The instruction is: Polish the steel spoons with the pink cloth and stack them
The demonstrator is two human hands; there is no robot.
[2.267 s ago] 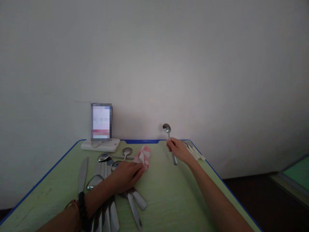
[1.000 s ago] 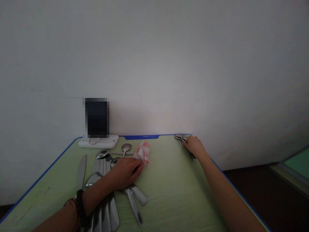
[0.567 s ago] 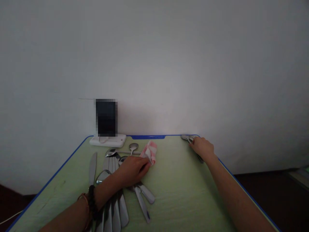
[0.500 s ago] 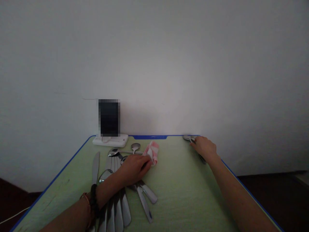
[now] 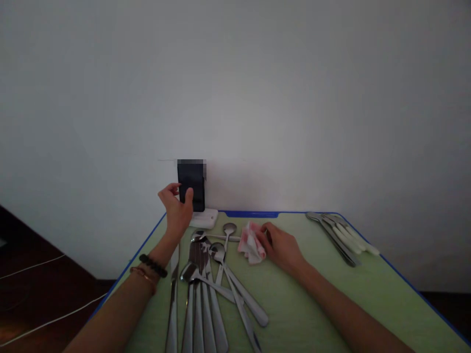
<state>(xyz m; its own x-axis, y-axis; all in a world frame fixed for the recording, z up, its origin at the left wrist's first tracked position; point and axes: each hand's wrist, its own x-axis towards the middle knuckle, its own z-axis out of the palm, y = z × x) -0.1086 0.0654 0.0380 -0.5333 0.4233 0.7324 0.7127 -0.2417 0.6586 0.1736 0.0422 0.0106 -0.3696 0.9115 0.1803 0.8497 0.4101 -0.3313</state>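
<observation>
My left hand [image 5: 178, 211] is raised in front of a dark-screened phone [image 5: 193, 181], its thumb and fingers apart at the phone's left side. Whether a fingertip touches the phone I cannot tell. My right hand [image 5: 281, 245] pinches the right edge of a crumpled pink and white cloth [image 5: 252, 245] on the table. Left of the cloth lies a loose pile of cutlery, with a round-bowled spoon [image 5: 230, 228], a larger spoon [image 5: 218, 251], a ladle-like spoon [image 5: 190, 271] and several knives [image 5: 209, 299]. One separate knife [image 5: 172, 299] lies along the pile's left side.
At the far right of the green table [image 5: 294, 304] lie steel spoons [image 5: 333, 240] and several white-handled forks [image 5: 348, 235]. The phone leans on a white base [image 5: 206, 219] by the wall. A white cable [image 5: 55, 321] runs over the dark floor at left.
My right hand has let go of the spoon at the far right and come left to the cloth. My left hand has left the cloth and risen to the phone. The view has shifted left.
</observation>
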